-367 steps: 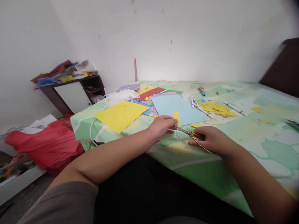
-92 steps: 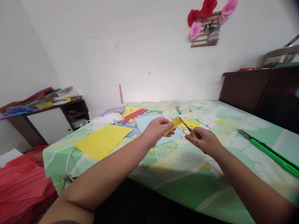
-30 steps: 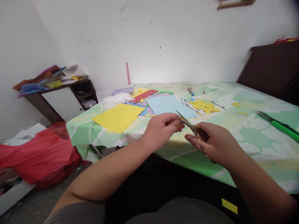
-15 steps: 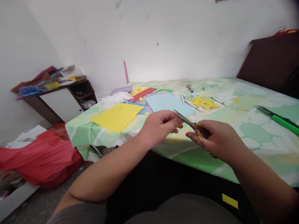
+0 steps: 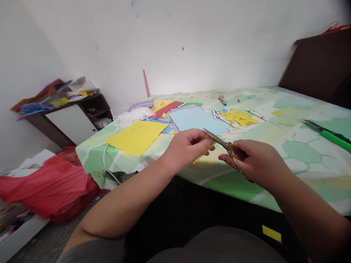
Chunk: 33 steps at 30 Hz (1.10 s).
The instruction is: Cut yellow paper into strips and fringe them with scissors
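My left hand [image 5: 189, 147] pinches a small yellow paper piece [image 5: 198, 159] between thumb and fingers, and most of that paper is hidden behind them. In my right hand [image 5: 251, 158] is a pair of scissors [image 5: 221, 141] with gold-coloured handles. Their blades point left and lie against the left fingertips, where the paper is held. Both hands are above the near edge of the table. Left of them lies a yellow sheet [image 5: 137, 137], and just beyond is a light blue sheet [image 5: 197, 120].
Yellow paper scraps [image 5: 240, 119] and several markers [image 5: 256, 115] lie farther back on the tablecloth [image 5: 302, 152]. A green-handled cutting tool [image 5: 338, 142] rests at right. A yellow paper piece [image 5: 272, 233] is on my lap. A red plastic bag [image 5: 51, 184] stands at lower left.
A yellow strip of the paper now shows below my left fingers. Both hands keep nearly the same place, and the view has shifted slightly.
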{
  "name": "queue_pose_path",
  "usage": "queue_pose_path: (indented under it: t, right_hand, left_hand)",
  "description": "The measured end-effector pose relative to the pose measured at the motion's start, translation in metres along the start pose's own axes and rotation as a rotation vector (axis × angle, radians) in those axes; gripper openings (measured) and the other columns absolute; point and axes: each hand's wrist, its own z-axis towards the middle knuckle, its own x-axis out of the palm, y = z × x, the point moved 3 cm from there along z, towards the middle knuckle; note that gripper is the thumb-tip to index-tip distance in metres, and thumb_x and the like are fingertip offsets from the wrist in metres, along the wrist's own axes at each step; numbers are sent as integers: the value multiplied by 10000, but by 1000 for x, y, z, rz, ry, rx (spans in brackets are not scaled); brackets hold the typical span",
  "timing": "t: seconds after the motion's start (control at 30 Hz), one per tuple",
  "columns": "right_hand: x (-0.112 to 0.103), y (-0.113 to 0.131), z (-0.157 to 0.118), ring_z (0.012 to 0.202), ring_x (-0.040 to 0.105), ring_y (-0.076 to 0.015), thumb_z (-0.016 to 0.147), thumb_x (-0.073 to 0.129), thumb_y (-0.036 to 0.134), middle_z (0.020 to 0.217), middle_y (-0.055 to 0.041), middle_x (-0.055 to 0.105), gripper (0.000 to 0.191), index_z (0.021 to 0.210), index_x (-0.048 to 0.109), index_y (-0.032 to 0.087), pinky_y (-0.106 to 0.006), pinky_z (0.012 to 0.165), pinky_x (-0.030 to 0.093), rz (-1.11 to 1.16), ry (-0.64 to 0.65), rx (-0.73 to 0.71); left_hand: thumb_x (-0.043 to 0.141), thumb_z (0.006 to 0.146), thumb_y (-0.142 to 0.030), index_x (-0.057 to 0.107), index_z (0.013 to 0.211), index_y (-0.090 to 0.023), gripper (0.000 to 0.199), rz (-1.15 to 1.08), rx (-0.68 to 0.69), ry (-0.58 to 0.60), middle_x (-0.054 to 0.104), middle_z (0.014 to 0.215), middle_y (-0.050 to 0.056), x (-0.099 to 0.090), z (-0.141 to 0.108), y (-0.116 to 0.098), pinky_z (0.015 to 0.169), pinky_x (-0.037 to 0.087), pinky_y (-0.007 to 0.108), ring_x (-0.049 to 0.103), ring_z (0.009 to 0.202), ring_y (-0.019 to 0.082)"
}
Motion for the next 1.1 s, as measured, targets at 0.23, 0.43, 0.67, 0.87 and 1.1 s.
queue_pose_path:
  t: [0.23, 0.43, 0.67, 0.87, 1.1]
  right_hand:
    - [-1, -1, 0, 433, 333, -106, 669, 430, 589, 454, 17, 403, 438, 496, 315, 203, -221, 416, 215, -13, 7, 19]
    - [0, -3, -2, 432, 332, -106, 661, 427, 597, 459, 13, 410, 439, 492, 327, 205, -229, 418, 210, -3, 14, 26]
    - [-1, -5, -7, 453, 360, -105, 651, 444, 585, 495, 19, 423, 395, 557, 385, 206, -222, 429, 237, 110, 14, 21]
    - [2, -3, -7, 448, 366, -105, 648, 438, 596, 499, 20, 427, 406, 559, 387, 203, -219, 418, 230, 116, 70, 42]
    - [3, 2, -7, 451, 355, -102, 656, 437, 584, 490, 27, 408, 401, 551, 374, 202, -219, 423, 228, 164, 82, 22]
  left_hand:
    - [568, 657, -275, 597, 687, -131, 150, -139, -42, 42, 574, 607, -5, 2, 1, 5, 566, 452, 227, 544, 566, 80]
    - [574, 657, -274, 601, 697, -127, 155, -120, -67, 71, 582, 613, -1, 3, 0, 4, 586, 450, 231, 545, 568, 81]
    - [561, 675, -311, 595, 727, -123, 198, -118, -103, 14, 599, 603, 15, 0, 0, 7, 535, 449, 223, 539, 509, 81]
    - [564, 679, -282, 586, 683, -129, 154, -123, -43, -53, 594, 575, -3, -3, -1, 3, 539, 453, 208, 549, 509, 74]
    - [546, 689, -239, 593, 694, -120, 129, -90, -34, 29, 589, 570, 5, 4, -1, 4, 566, 462, 223, 564, 544, 90]
